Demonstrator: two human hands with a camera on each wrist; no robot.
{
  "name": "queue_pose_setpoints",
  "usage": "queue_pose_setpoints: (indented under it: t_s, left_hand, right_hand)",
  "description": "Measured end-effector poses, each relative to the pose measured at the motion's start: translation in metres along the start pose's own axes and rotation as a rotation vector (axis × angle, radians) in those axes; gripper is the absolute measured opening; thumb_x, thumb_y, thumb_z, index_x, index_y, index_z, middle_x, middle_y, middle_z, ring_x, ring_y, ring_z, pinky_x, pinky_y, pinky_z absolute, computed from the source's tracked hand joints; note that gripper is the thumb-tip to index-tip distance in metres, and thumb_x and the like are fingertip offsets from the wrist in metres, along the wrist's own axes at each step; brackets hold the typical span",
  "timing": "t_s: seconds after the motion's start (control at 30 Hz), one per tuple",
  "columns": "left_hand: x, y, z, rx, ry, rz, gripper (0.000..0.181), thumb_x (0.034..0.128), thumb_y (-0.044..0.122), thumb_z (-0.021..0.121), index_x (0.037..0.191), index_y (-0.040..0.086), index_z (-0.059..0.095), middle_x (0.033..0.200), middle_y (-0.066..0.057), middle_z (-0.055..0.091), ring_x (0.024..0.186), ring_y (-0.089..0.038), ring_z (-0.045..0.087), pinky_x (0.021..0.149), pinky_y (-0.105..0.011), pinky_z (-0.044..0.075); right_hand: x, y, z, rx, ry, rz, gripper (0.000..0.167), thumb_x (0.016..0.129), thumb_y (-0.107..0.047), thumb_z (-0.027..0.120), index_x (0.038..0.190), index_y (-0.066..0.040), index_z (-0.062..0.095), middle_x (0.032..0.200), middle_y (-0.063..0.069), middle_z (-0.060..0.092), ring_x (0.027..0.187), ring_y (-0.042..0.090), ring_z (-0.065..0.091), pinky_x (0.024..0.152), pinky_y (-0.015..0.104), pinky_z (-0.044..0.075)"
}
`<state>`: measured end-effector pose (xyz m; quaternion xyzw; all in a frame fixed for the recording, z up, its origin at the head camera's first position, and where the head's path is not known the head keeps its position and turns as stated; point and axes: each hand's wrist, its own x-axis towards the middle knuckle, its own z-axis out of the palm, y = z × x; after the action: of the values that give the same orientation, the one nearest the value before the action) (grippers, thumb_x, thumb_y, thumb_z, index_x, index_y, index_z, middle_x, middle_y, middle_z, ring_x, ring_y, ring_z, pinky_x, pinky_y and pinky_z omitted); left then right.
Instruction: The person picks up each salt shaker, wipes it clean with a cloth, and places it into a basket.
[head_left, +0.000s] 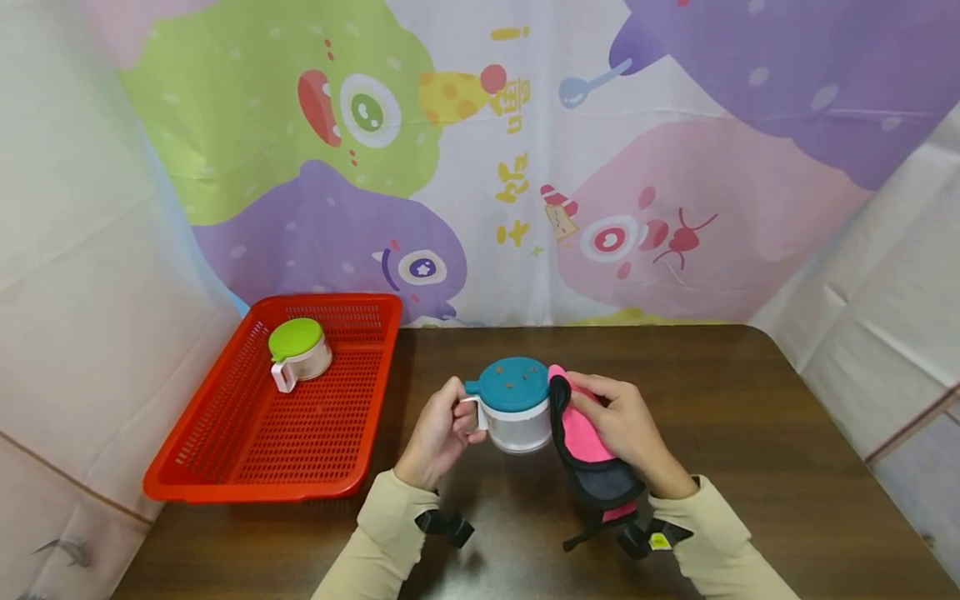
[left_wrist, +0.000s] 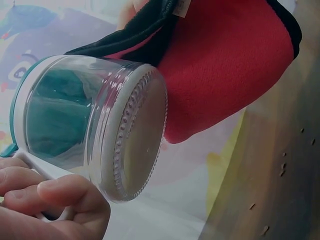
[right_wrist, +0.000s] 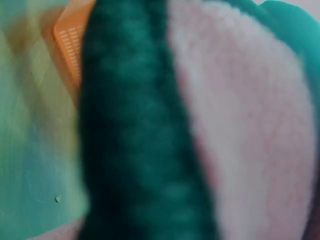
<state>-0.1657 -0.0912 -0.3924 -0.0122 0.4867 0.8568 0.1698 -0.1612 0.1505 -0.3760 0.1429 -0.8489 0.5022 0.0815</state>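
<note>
My left hand [head_left: 438, 433] grips the white handle of a clear seasoning jar [head_left: 517, 432], which has a teal lid [head_left: 513, 387] with a few brown specks on top. The jar is held up off the table, and the left wrist view shows its ridged base tilted toward that camera. My right hand [head_left: 628, 423] pinches a pink cloth [head_left: 587, 435] with black edging, fingers on top, beside the jar's right side. In the left wrist view the cloth [left_wrist: 225, 65] reaches the jar's glass wall. The cloth fills most of the right wrist view, blurred.
A red plastic basket [head_left: 360, 450] stands on the left of the brown table [head_left: 750, 417], holding a similar jar with a green lid [head_left: 296, 339]. Small brown bits [left_wrist: 265, 230] lie on the table. A cartoon-printed curtain [head_left: 480, 283] hangs behind.
</note>
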Motion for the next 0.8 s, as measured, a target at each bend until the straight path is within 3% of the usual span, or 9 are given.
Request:
queue_pose_setpoints:
  t_s: [0.4,0.8]
  left_hand:
    - [0.0042,-0.0032,0.0009,-0.016,0.057,0.017,0.033,0.0884,0.014,0.033,0.056,0.018,0.032,0.049,0.008,0.033,0.044,-0.007,0.03,0.051,-0.023,0.03]
    - [0.0046,-0.0046,0.0007,-0.036,0.064,0.027,0.034,0.089,0.015,0.032,0.056,0.019,0.034,0.05,0.008,0.034,0.045,-0.007,0.03,0.051,-0.023,0.03]
  right_hand:
    - [-0.0046,0.0007,0.0049,-0.014,0.047,-0.039,0.03,0.086,-0.005,0.068,0.116,-0.002,0.069,0.112,0.018,0.071,0.101,0.032,0.068,0.084,0.024,0.053]
    - [-0.0088,0.002,0.0077,0.005,0.04,-0.046,0.031,0.086,-0.007,0.068,0.118,-0.002,0.069,0.112,0.017,0.071,0.1,0.03,0.068,0.082,0.022,0.053]
